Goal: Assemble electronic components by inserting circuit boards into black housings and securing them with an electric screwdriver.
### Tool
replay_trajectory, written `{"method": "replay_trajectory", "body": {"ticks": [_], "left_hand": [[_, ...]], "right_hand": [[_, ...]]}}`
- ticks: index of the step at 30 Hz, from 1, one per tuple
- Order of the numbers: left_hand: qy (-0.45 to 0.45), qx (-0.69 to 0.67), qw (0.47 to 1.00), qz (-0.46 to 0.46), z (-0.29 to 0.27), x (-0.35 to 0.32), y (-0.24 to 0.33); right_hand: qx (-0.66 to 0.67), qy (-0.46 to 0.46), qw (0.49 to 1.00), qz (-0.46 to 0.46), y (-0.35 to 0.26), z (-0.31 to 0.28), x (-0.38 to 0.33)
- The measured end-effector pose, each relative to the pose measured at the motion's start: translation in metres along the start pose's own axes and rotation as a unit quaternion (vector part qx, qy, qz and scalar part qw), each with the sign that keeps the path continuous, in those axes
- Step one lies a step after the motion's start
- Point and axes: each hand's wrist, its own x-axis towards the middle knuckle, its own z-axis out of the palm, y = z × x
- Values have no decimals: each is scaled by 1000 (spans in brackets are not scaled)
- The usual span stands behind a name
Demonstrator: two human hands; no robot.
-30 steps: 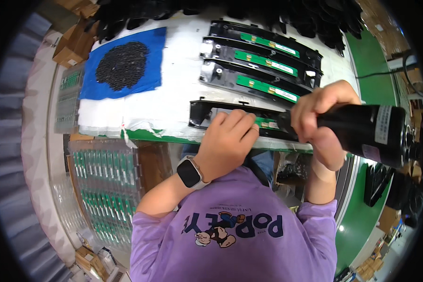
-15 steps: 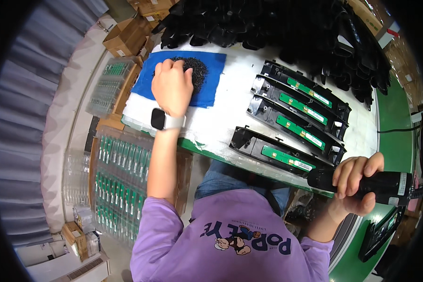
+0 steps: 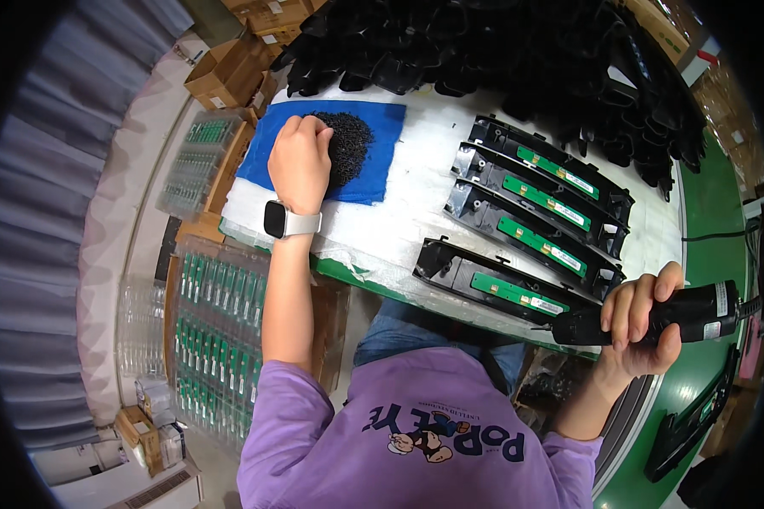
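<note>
My left hand (image 3: 300,164), fingers curled together, is at the left side of a pile of small black screws (image 3: 348,148) on a blue cloth (image 3: 369,188). Whatever its fingertips pinch, if anything, is hidden. My right hand (image 3: 641,322) wraps round a black electric screwdriver (image 3: 581,327), whose thin bit points left at the table's near edge. Just beyond that bit lies the nearest of several long black plastic housings (image 3: 443,254), with a green circuit board (image 3: 518,293) inside. The others lie behind it in a slanted row, each with a similar board.
A heap of black plastic parts (image 3: 450,51) covers the table's far side. Left of the table stand clear trays of green boards (image 3: 216,339) and an open cardboard box (image 3: 221,72). At right, another black housing (image 3: 692,420) rests on a green surface (image 3: 711,204).
My left hand has drawn back slightly left off the screws, its fingers closer together, baring more of the pile. The screwdriver in my right hand has shifted a little and its bit now shows.
</note>
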Motion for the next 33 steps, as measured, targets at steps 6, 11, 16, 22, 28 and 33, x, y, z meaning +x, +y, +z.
{"method": "replay_trajectory", "body": {"ticks": [6,11,16,22,28,33], "left_hand": [[-85,-372,918,-114,-3,-9,7],[-245,-810,488,-213,-14,-42,56],[-328,-852,351,-209,-32,-72,108],[-362,-830,378,-193,-38,-84,135],[-380,-830,352,-207,-35,-86,138],[-384,-825,354,-214,-34,-88,141]], "right_hand": [[-6,-4,1000,0,2,6,8],[4,-19,1000,-23,2,22,23],[15,-87,987,-133,6,41,40],[-18,-74,970,-230,8,58,44],[-25,-69,971,-228,6,54,39],[-39,-78,969,-232,6,51,37]]}}
